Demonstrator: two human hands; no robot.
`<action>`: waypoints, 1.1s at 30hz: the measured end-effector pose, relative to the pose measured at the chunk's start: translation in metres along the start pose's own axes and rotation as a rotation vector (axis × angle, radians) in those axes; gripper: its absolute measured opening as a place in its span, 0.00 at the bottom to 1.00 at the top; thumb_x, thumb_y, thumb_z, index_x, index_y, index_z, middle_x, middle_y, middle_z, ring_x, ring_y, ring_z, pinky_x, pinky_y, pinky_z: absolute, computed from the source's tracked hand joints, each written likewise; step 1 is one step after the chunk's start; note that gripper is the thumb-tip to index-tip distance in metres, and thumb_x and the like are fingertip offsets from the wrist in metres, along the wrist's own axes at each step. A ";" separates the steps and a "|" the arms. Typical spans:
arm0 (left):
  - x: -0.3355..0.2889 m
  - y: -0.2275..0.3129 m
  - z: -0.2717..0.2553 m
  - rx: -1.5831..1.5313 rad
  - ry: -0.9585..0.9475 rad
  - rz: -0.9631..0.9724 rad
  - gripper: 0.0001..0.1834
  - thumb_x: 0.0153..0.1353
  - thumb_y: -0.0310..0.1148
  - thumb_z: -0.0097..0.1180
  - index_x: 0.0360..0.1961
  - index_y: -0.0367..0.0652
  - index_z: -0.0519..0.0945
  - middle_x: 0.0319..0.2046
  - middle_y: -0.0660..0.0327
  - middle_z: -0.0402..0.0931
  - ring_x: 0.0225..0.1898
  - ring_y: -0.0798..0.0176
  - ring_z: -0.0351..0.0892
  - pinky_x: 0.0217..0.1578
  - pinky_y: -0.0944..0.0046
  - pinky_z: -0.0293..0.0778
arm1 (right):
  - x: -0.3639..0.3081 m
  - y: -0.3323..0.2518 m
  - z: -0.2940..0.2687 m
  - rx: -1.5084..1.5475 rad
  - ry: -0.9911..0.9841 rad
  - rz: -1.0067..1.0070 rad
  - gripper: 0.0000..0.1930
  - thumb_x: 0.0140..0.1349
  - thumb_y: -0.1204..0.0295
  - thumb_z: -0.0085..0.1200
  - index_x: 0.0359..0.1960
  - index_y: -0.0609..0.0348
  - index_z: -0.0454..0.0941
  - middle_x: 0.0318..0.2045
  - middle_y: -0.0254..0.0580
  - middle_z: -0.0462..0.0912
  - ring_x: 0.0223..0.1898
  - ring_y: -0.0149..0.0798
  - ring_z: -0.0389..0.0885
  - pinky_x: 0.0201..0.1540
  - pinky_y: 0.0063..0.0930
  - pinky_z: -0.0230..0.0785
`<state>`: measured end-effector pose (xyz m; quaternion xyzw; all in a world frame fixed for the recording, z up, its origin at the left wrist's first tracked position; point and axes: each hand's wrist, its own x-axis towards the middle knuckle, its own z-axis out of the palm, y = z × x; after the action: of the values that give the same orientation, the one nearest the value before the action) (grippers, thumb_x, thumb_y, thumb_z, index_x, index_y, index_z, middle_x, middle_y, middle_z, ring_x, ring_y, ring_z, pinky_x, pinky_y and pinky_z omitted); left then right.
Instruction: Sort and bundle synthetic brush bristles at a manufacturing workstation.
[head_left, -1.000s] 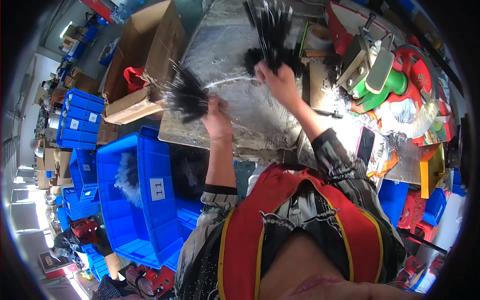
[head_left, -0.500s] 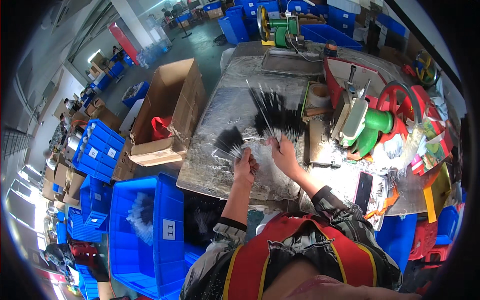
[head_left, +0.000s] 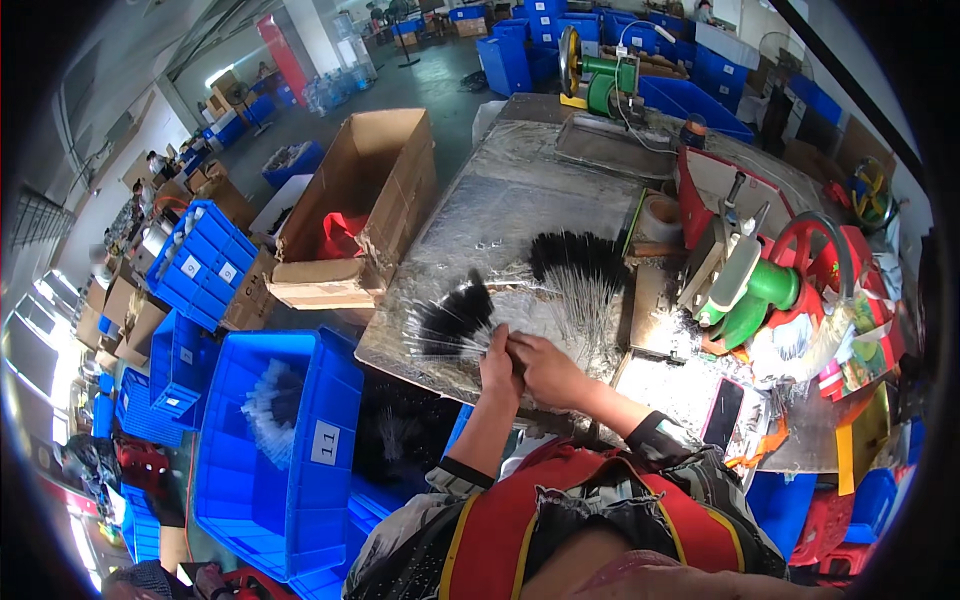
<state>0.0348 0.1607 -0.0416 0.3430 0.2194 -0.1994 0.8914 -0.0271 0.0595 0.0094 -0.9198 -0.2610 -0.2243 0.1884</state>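
Left hand (head_left: 499,366) closed round the wire stems of a fanned black brush bunch (head_left: 456,318) above the worktable's (head_left: 470,215) near edge; right hand (head_left: 552,372) curled against it, grip unclear.

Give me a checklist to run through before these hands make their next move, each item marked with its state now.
1. Left hand holds the fanned bunch of black brushes by its wire end: ok.
2. Right hand is close beside the left: ok.
3. Right hand has a grip on some wires: cannot tell, its fingertips are hidden.
4. Held brushes lined up straight: not ok, they spread in a fan.
5. Second bunch lies on the table, out of both hands: ok.
6. Phone lies apart from both bunches: ok.
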 end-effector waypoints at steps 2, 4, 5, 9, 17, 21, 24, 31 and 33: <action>-0.023 0.010 0.030 -0.005 0.067 0.086 0.12 0.52 0.36 0.58 0.34 0.39 0.74 0.31 0.61 0.74 0.32 0.64 0.73 0.34 0.62 0.72 | 0.012 0.003 -0.029 0.366 0.060 0.209 0.18 0.49 0.76 0.51 0.44 0.65 0.69 0.45 0.49 0.71 0.49 0.49 0.68 0.52 0.36 0.60; -0.027 0.016 0.036 0.142 -0.265 0.491 0.10 0.55 0.34 0.55 0.33 0.39 0.74 0.28 0.61 0.74 0.29 0.66 0.73 0.33 0.63 0.72 | 0.027 0.006 -0.057 0.357 0.303 0.220 0.17 0.51 0.76 0.52 0.44 0.62 0.69 0.47 0.49 0.71 0.48 0.48 0.70 0.51 0.33 0.61; -0.029 0.021 0.037 0.247 -0.315 0.562 0.08 0.56 0.34 0.54 0.32 0.40 0.75 0.27 0.65 0.74 0.27 0.70 0.72 0.32 0.67 0.70 | 0.041 0.004 -0.079 0.385 0.402 0.204 0.17 0.52 0.74 0.52 0.45 0.63 0.68 0.46 0.49 0.71 0.46 0.47 0.70 0.49 0.34 0.62; 0.007 0.003 0.006 1.098 -0.266 0.939 0.09 0.56 0.35 0.51 0.31 0.41 0.75 0.24 0.66 0.73 0.27 0.76 0.70 0.29 0.72 0.66 | 0.073 0.001 -0.132 0.554 0.659 0.171 0.17 0.56 0.71 0.51 0.47 0.64 0.67 0.46 0.49 0.70 0.47 0.44 0.69 0.48 0.34 0.62; 0.023 -0.022 -0.018 0.056 -1.020 0.189 0.26 0.62 0.43 0.41 0.58 0.44 0.58 0.55 0.60 0.61 0.56 0.62 0.59 0.58 0.62 0.54 | 0.051 0.021 -0.102 0.303 0.198 0.221 0.19 0.61 0.64 0.43 0.48 0.67 0.66 0.48 0.57 0.68 0.53 0.53 0.64 0.54 0.35 0.56; 0.009 -0.020 -0.008 0.265 -0.884 0.221 0.29 0.63 0.49 0.33 0.60 0.43 0.55 0.55 0.60 0.60 0.56 0.61 0.59 0.56 0.61 0.57 | 0.061 0.002 -0.130 0.265 0.225 0.183 0.19 0.62 0.65 0.42 0.51 0.64 0.65 0.49 0.57 0.67 0.55 0.51 0.63 0.57 0.36 0.53; 0.040 -0.046 -0.038 0.512 -0.754 0.405 0.25 0.60 0.40 0.44 0.57 0.41 0.60 0.51 0.58 0.66 0.53 0.63 0.65 0.52 0.62 0.62 | 0.058 0.005 -0.116 0.263 0.112 0.075 0.20 0.62 0.63 0.41 0.49 0.66 0.66 0.48 0.55 0.68 0.55 0.52 0.63 0.56 0.37 0.53; 0.048 -0.048 -0.040 0.506 -0.818 0.440 0.26 0.57 0.39 0.48 0.56 0.43 0.61 0.51 0.58 0.66 0.53 0.62 0.65 0.52 0.61 0.63 | 0.055 -0.011 -0.130 0.320 0.205 0.077 0.13 0.57 0.68 0.47 0.32 0.70 0.74 0.48 0.47 0.71 0.54 0.49 0.63 0.54 0.37 0.56; 0.053 -0.052 -0.039 0.535 -0.809 0.488 0.27 0.56 0.39 0.49 0.56 0.43 0.61 0.51 0.58 0.66 0.53 0.62 0.65 0.52 0.61 0.63 | 0.049 -0.019 -0.131 0.279 0.100 0.063 0.13 0.57 0.68 0.47 0.33 0.69 0.74 0.48 0.46 0.71 0.55 0.48 0.63 0.54 0.37 0.56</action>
<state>0.0420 0.1413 -0.1227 0.4946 -0.2854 -0.1515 0.8068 -0.0420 0.0335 0.1475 -0.8802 -0.2507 -0.2255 0.3339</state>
